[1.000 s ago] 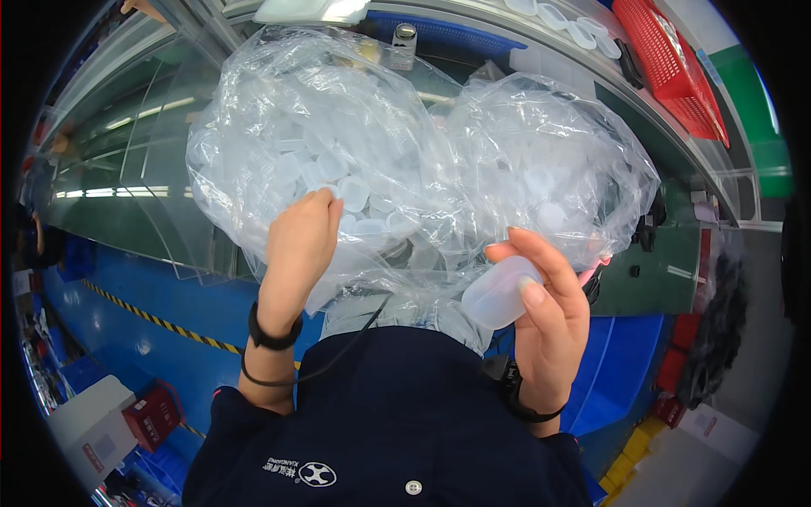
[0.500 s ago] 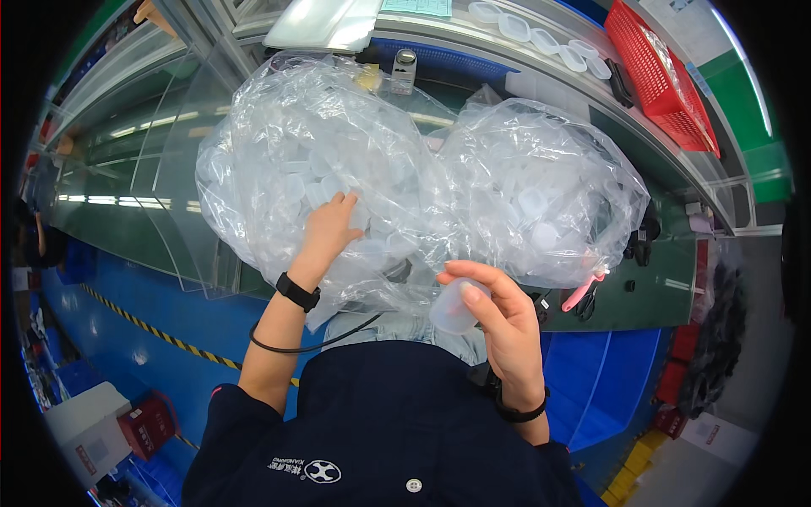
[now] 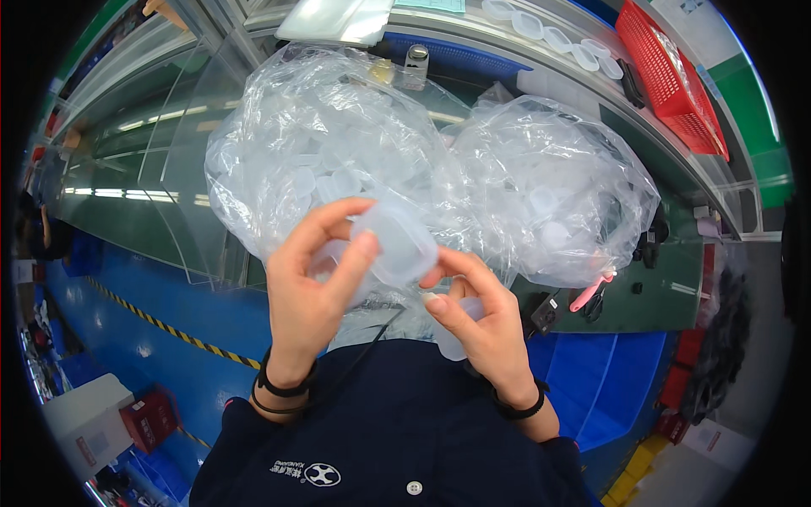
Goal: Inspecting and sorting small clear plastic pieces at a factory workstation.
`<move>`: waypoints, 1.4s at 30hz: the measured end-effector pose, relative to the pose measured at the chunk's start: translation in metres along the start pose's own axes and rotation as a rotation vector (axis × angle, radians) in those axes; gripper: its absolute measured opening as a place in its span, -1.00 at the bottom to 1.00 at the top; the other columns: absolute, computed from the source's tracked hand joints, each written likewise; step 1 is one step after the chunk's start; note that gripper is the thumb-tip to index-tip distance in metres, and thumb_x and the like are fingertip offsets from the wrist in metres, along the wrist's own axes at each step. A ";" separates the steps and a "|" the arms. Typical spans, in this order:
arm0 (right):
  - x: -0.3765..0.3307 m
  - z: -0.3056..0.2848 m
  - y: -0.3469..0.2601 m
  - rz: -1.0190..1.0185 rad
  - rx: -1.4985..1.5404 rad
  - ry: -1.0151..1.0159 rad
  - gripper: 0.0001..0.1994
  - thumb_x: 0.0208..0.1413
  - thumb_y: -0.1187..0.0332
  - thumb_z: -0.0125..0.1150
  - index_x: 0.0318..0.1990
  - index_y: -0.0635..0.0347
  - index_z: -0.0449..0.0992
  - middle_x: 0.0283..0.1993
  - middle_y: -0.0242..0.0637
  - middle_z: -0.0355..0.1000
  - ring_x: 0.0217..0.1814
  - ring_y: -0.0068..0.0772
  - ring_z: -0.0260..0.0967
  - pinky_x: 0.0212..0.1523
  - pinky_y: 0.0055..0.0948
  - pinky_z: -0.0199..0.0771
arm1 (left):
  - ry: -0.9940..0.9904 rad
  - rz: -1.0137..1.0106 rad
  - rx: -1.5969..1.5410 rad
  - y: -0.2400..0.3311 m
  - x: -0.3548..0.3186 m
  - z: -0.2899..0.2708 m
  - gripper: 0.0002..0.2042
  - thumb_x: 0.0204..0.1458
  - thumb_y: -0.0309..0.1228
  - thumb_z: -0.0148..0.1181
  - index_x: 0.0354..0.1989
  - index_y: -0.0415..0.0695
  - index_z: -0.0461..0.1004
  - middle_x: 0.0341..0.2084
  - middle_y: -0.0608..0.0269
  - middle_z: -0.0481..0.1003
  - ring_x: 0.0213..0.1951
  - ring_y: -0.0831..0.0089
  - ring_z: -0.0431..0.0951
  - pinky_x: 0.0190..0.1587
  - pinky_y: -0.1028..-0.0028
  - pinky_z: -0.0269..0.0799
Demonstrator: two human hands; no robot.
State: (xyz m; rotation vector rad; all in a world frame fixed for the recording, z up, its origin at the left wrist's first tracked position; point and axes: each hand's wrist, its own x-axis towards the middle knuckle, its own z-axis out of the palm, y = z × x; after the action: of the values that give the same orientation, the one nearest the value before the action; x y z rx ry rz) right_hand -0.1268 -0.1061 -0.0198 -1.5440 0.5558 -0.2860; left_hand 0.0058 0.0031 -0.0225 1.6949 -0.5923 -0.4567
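Note:
My left hand [image 3: 306,291] pinches a translucent, rounded plastic piece [image 3: 397,243], shaped like a shallow cup or lid, between thumb and fingers. It is held up in front of a large clear plastic bag [image 3: 279,127] full of similar pieces. Beside its lower right edge, my right hand [image 3: 492,325] has its thumb and forefinger bent close to the rim; whether they touch it I cannot tell. A second translucent plastic piece [image 3: 456,340] is tucked in the right hand's curled fingers. Another clear bag [image 3: 583,152] of such pieces stands to the right.
Several translucent pieces [image 3: 557,39] lie on the rear shelf near a red basket [image 3: 663,76]. A metal-topped bottle [image 3: 416,66] stands behind the bags. A pink-handled tool [image 3: 587,294] and a small black device [image 3: 543,314] lie right, above a blue bin [image 3: 600,380].
My left hand has come back from the left bag toward me with a plastic piece in it. My right hand's fingers have curled around its own piece, now lower in the hand.

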 end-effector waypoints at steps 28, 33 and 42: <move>-0.024 -0.013 -0.025 -0.139 0.487 -0.042 -0.75 0.04 0.40 0.00 -0.17 0.40 0.31 -0.37 -0.23 0.39 -0.44 -0.58 0.34 -0.40 -0.64 0.31 | -0.536 0.390 -0.292 0.018 -0.016 -0.005 -0.16 -0.35 -0.35 0.37 0.07 -0.49 -0.03 -0.18 -0.07 0.36 -0.11 0.38 0.38 -0.08 0.53 0.24; -0.020 -0.011 -0.019 -0.222 0.390 0.017 -0.65 0.01 0.44 0.03 -0.04 0.42 0.24 -0.28 -0.18 0.40 -0.49 -0.65 0.30 -0.44 -0.70 0.28 | -0.411 0.589 -0.248 0.010 -0.010 0.001 -0.33 -0.24 -0.41 0.27 0.06 -0.40 0.07 -0.22 -0.17 0.38 -0.27 0.35 0.45 -0.27 0.52 0.36; -0.022 -0.019 -0.032 -0.046 0.585 -0.133 -0.45 -0.18 0.59 0.15 0.05 0.45 0.13 -0.33 -0.24 0.40 -0.57 -0.81 0.16 -0.51 -0.81 0.10 | -0.146 0.548 -0.193 0.014 -0.013 0.015 -0.52 -0.21 -0.59 0.12 -0.04 -0.46 0.21 -0.30 -0.11 0.44 -0.52 0.55 0.46 -0.47 0.61 0.33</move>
State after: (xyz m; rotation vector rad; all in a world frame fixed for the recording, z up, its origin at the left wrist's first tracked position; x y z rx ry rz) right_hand -0.1497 -0.1125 0.0162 -0.9998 0.2936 -0.3429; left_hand -0.0156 -0.0028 -0.0123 1.2548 -1.0472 -0.2306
